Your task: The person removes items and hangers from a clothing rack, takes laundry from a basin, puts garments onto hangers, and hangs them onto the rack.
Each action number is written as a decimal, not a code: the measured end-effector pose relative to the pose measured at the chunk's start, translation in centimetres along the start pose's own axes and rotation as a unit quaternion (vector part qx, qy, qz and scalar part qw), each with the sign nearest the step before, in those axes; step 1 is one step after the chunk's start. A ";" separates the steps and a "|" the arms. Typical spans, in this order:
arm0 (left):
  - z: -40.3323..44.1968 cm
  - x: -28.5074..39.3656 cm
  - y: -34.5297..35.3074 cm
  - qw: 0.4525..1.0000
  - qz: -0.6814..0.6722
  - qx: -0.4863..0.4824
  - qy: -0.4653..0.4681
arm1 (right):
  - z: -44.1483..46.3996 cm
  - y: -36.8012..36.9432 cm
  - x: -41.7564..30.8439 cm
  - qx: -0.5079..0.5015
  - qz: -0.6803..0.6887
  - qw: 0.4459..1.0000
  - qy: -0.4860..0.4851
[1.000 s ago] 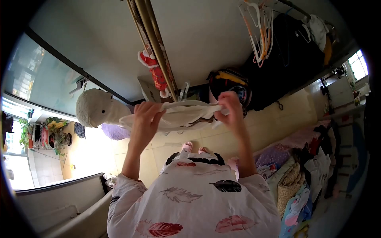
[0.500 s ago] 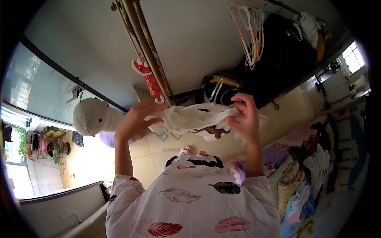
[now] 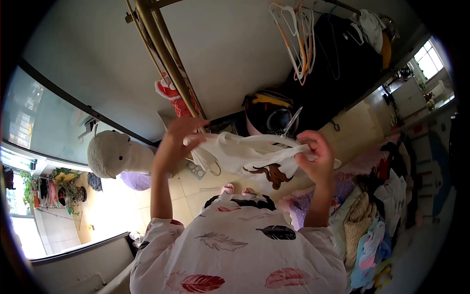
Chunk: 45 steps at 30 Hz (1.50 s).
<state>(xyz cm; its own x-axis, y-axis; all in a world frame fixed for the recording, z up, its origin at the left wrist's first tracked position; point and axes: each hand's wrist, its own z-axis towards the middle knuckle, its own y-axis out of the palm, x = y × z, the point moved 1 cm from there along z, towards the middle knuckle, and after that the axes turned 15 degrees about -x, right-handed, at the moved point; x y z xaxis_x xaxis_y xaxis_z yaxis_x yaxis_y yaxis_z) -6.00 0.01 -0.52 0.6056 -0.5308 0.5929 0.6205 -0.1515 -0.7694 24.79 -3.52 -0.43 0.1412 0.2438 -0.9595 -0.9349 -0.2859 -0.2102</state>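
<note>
A thin, soft white garment (image 3: 230,154) hangs in loose folds in front of the person's body, between the two hands and above the smooth, pale floor tiles (image 3: 182,208); a brown print (image 3: 273,175) with a curling, irregular outline marks its lower right part. Inside it runs the curved white bar of a hanger (image 3: 288,141), whose slim, shiny metal hook (image 3: 293,121) slants up beside the right hand (image 3: 317,156). That hand is clamped on the cloth, thumb against bent fingers. The left hand (image 3: 180,139) has its fingers apart, at the garment's other end; whether it touches the fabric I cannot tell. Near the left forearm is a fuzzy white plush toy (image 3: 112,154), rounded, with a small black eye, and next to it a lilac rounded object (image 3: 135,181). Smooth, brass-coloured poles (image 3: 166,56) rise beyond, while thin orange and white hangers (image 3: 303,46) hang in a cluster. At right, a coarse-textured beige bundle (image 3: 358,223) lies among crumpled clothes (image 3: 387,206).
</note>
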 end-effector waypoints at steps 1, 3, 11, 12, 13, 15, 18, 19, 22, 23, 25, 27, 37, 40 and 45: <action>0.2 0.4 0.7 0.999 -0.044 -0.017 0.024 | -0.1 0.2 0.0 0.005 -0.002 1.000 -0.002; 0.8 0.5 2.1 0.991 -0.111 -0.062 0.027 | -0.2 0.4 -0.1 0.000 -0.012 1.000 0.000; 2.1 1.0 3.1 0.992 0.015 0.084 0.092 | -0.8 1.9 -0.7 -0.014 -0.076 0.997 0.013; 2.2 1.3 2.9 0.991 0.035 0.093 0.090 | -0.8 2.0 -0.5 0.007 -0.062 0.998 0.017; 2.2 2.1 2.8 0.991 0.035 0.092 0.090 | -0.8 2.0 -0.2 0.028 -0.047 0.998 0.021; 2.2 3.7 2.7 0.973 -0.210 0.051 0.085 | -0.4 2.9 0.0 0.029 -0.098 0.995 -0.013; 3.4 5.8 2.6 0.956 -0.259 0.048 0.131 | 0.1 4.2 -0.6 -0.009 -0.149 0.989 -0.012; 3.7 6.4 2.4 0.939 -0.310 0.058 0.135 | 0.0 4.6 -0.8 -0.048 -0.148 0.988 0.025; 4.5 5.5 1.8 0.967 -0.201 0.037 0.150 | -0.2 4.6 -1.1 -0.075 -0.083 0.991 0.077; 4.7 4.9 1.7 0.978 -0.128 0.019 0.164 | -0.3 4.4 -1.1 -0.089 -0.053 0.987 0.126; 5.7 3.1 2.0 0.958 -0.209 -0.019 0.197 | -0.4 3.9 -1.0 -0.112 -0.063 0.985 0.115; 6.8 2.0 2.7 0.853 -0.497 -0.116 0.110 | -0.3 3.8 -0.5 -0.137 -0.072 0.983 0.104; 4.3 -1.8 5.0 0.984 -0.039 0.160 -0.072 | 3.9 3.3 -0.1 0.090 -0.194 0.970 0.119; 2.2 -4.8 7.7 0.986 -0.081 0.130 -0.070 | 7.4 3.4 -1.6 0.125 -0.301 0.944 0.043; -1.1 -4.0 11.1 0.968 -0.207 -0.076 -0.119 | 16.3 4.4 -3.8 0.142 -0.394 0.905 -0.077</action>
<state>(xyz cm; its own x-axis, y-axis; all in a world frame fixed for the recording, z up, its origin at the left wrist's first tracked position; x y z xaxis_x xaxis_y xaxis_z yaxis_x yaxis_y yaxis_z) -2.07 -0.44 -11.71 0.4300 -0.1945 0.8816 0.7644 -0.4411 -0.4702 14.87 9.40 5.36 0.7736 0.4003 -0.4913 -0.6131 0.2768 -0.7399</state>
